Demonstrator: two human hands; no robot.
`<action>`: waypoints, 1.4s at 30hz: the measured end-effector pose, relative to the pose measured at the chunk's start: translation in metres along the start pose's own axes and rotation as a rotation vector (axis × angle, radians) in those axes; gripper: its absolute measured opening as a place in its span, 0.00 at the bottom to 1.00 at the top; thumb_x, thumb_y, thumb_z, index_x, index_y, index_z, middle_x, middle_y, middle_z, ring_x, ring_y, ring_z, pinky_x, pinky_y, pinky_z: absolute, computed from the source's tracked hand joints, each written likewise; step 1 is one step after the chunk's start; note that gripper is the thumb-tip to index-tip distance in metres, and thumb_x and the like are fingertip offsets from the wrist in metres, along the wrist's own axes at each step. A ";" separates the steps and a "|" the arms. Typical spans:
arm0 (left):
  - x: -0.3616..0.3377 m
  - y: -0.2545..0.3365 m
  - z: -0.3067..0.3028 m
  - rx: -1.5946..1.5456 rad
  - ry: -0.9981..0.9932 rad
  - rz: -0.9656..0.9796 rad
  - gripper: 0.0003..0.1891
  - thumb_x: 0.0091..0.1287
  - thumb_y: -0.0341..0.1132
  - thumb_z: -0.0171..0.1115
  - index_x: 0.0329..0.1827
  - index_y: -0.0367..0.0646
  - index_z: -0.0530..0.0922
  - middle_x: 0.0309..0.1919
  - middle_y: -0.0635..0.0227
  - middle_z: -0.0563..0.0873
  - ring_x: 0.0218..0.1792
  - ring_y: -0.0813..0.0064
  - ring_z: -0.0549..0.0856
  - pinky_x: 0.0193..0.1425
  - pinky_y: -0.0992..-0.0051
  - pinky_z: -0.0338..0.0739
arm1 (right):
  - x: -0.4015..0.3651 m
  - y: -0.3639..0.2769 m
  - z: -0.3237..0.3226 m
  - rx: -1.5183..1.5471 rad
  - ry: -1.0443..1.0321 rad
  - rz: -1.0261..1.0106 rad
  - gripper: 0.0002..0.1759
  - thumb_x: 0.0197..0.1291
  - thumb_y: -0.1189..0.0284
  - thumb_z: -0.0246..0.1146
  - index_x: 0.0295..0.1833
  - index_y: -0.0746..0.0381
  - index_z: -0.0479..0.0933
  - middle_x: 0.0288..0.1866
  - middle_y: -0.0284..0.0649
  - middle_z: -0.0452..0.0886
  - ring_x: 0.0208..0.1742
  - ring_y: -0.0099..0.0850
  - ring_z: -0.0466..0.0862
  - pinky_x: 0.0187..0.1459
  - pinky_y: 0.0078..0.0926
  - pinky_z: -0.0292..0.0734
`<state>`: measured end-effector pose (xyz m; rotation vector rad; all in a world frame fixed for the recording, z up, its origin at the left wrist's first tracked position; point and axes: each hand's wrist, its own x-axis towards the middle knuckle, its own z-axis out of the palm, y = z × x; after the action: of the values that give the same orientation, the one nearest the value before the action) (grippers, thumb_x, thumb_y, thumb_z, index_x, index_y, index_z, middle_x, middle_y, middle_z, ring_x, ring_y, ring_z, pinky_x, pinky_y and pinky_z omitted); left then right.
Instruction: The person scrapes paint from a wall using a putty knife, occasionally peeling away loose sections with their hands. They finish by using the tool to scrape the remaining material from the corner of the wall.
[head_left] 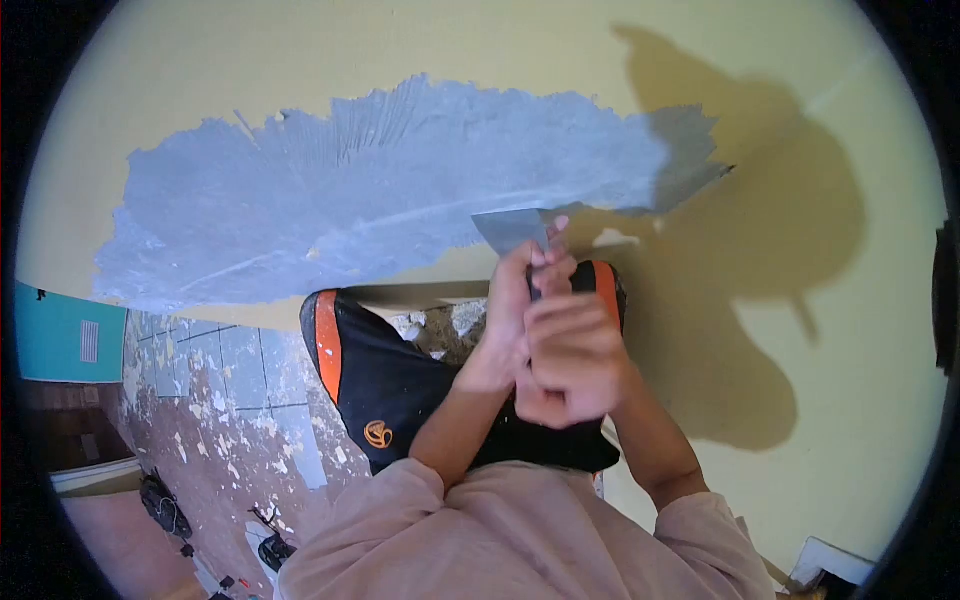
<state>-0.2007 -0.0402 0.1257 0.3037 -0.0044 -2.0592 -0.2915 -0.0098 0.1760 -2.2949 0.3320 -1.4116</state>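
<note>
My left hand (511, 305) is closed around the dark handle of a scraper (505, 230), close to its wide metal blade. One fingertip sticks out beside the blade. The blade overlaps the lower edge of a grey-blue patch (390, 180) on the yellow wall (790, 80). My right hand (573, 350) is a closed fist, blurred by motion, right against the left hand and over the handle's lower part. Whether it grips the handle, I cannot tell. The patch has a ragged outline and streaks on its upper part.
My knees, in black trousers (395, 375) with orange stripes, are bent close to the wall. Paint flakes lie over the floor (200, 430) at left. A black bag-like item (165, 503) lies at far left near a turquoise wall area (55, 335). My shadow falls on the wall at right.
</note>
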 end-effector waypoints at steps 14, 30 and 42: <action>0.033 -0.007 -0.049 -0.170 0.183 -0.109 0.11 0.55 0.28 0.46 0.40 0.42 0.74 0.20 0.78 0.68 0.17 0.87 0.64 0.18 0.85 0.60 | -0.023 0.025 -0.008 -0.146 -0.077 0.102 0.15 0.34 0.70 0.68 0.12 0.55 0.65 0.18 0.34 0.71 0.25 0.32 0.76 0.32 0.28 0.72; 0.013 -0.074 -0.054 0.117 0.411 0.192 0.14 0.60 0.25 0.49 0.50 0.38 0.66 0.25 0.69 0.72 0.25 0.78 0.73 0.31 0.78 0.70 | -0.079 -0.027 -0.036 -0.212 0.111 0.839 0.11 0.53 0.74 0.64 0.44 0.61 0.78 0.42 0.45 0.78 0.42 0.41 0.79 0.47 0.32 0.73; 0.033 -0.089 0.001 0.322 0.362 0.085 0.05 0.65 0.31 0.46 0.33 0.39 0.68 0.29 0.66 0.74 0.33 0.71 0.77 0.40 0.69 0.77 | -0.052 -0.036 -0.069 -0.208 0.218 1.139 0.10 0.51 0.73 0.66 0.39 0.67 0.82 0.40 0.46 0.82 0.42 0.33 0.81 0.47 0.28 0.74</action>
<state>-0.2930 -0.0256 0.1080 0.8578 -0.1262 -1.8899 -0.3767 0.0279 0.1793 -1.5273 1.5878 -0.9872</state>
